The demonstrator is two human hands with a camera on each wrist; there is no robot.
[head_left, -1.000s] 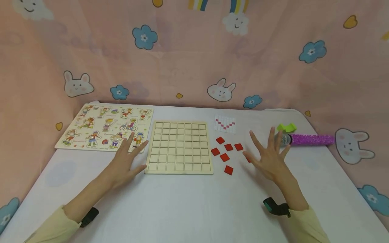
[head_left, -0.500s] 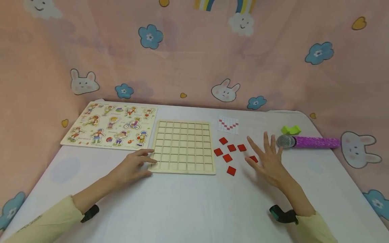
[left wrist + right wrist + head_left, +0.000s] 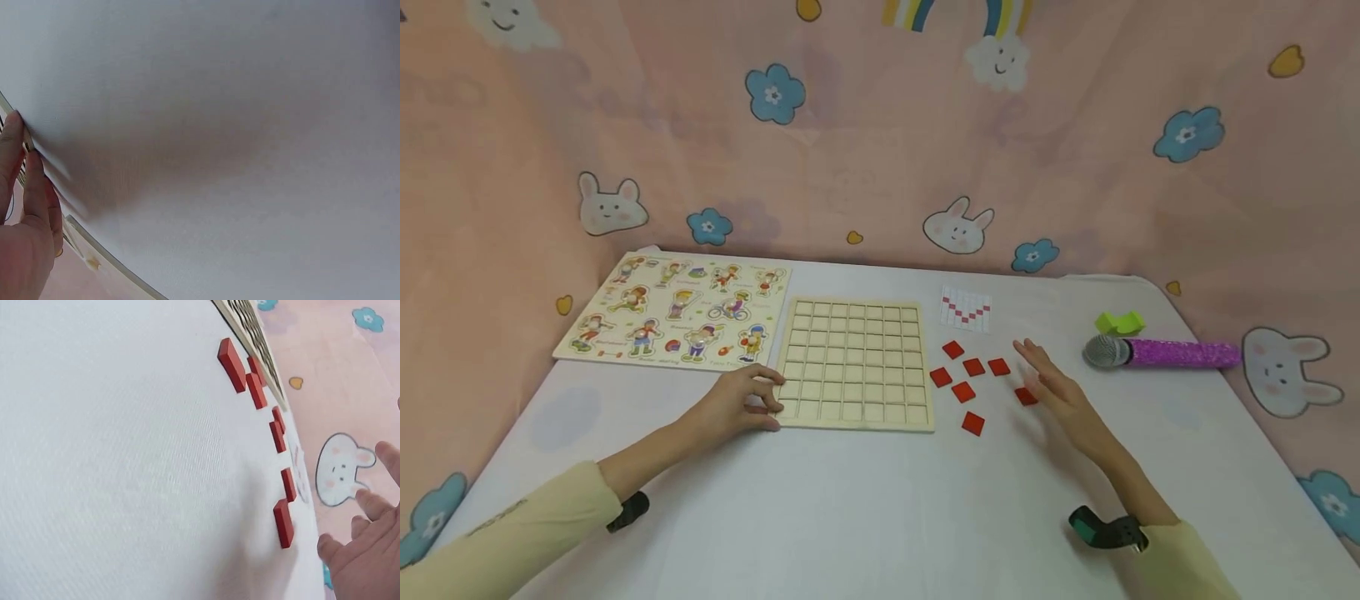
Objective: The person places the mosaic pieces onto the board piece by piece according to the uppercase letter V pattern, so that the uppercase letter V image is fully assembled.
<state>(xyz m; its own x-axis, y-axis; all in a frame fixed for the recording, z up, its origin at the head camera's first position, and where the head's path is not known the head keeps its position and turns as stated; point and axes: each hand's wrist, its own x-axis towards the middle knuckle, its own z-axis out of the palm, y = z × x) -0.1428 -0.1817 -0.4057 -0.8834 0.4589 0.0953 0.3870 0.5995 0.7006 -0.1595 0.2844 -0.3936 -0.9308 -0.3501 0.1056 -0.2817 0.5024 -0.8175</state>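
A pale wooden grid board (image 3: 856,364) with square recesses lies flat on the white table. At its near left corner my left hand (image 3: 733,407) holds the edge between bent fingers and thumb; the left wrist view shows those fingertips (image 3: 34,162) against the rim. Several red square tiles (image 3: 973,423) are scattered right of the board, and the right wrist view shows them as flat blocks (image 3: 231,365). My right hand (image 3: 1067,410) hovers beside the rightmost tile (image 3: 1026,397), fingers extended and holding nothing.
Behind the tiles lies a small card (image 3: 966,310) with a red V pattern. A picture puzzle board (image 3: 707,292) is at the back left. On the right are a purple microphone (image 3: 1183,353) and a bright green wavy block (image 3: 1120,323). A pink patterned cloth (image 3: 850,150) hangs behind.
My left hand has come down from above the puzzle board's corner onto the grid board's left edge, its fingers bending. My right hand's spread fingers have drawn together and turned. The tiles stay put.
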